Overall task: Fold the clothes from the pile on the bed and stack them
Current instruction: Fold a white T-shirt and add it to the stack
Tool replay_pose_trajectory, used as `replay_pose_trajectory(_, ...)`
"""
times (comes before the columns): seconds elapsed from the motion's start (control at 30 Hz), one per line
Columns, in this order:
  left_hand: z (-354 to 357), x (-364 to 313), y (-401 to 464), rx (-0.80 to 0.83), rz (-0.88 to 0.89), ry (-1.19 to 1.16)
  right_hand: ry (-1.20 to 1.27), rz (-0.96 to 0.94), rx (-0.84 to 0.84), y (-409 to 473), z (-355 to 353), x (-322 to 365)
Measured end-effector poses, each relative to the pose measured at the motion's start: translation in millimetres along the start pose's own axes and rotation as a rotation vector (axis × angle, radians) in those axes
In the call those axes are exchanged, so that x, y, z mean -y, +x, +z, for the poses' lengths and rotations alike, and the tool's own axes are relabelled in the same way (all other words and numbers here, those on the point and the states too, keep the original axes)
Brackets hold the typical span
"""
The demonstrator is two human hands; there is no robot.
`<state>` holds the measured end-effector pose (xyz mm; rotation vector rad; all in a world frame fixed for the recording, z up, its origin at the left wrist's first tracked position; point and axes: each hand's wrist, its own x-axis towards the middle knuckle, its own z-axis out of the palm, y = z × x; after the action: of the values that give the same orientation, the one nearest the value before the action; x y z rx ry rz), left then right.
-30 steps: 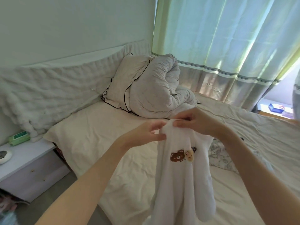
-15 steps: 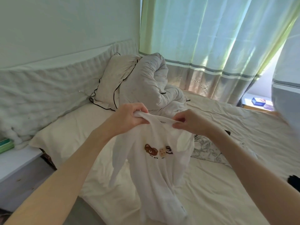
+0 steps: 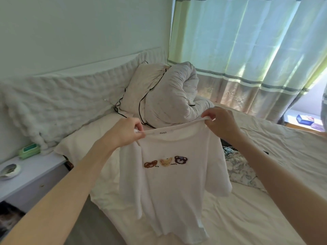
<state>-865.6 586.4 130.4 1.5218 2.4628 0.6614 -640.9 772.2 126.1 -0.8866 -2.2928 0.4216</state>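
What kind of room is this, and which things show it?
Most likely a home bedroom: a bed with a pillow and rolled duvet, a bedside table, and long curtains.

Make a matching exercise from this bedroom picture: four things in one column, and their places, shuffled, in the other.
Things:
1. white T-shirt
2. green packet
3. rolled duvet
4. patterned garment

Places:
A. on the bedside table
B. lying on the bed to the right
C. held up by both hands
D. at the head of the bed, beside the pillow

Pairs: 1-C, 2-A, 3-D, 4-B
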Motion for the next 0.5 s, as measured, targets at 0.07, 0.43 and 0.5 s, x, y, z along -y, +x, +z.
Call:
replay_pose_trajectory(0.07, 6, 3, -2, -0.009, -0.044, 0.005, 0.061, -0.01, -0.076, 5, -7, 13)
replay_pose_trajectory(0.43, 28, 26, -29, -0.116, -0.114, -0.362, 0.434, 0.126, 0.109, 24, -25, 59)
replay_pose_trajectory(0.5, 37, 2, -26, -0.085, 0.06, -0.398, 0.355, 0.058, 0.169, 21, -19, 73)
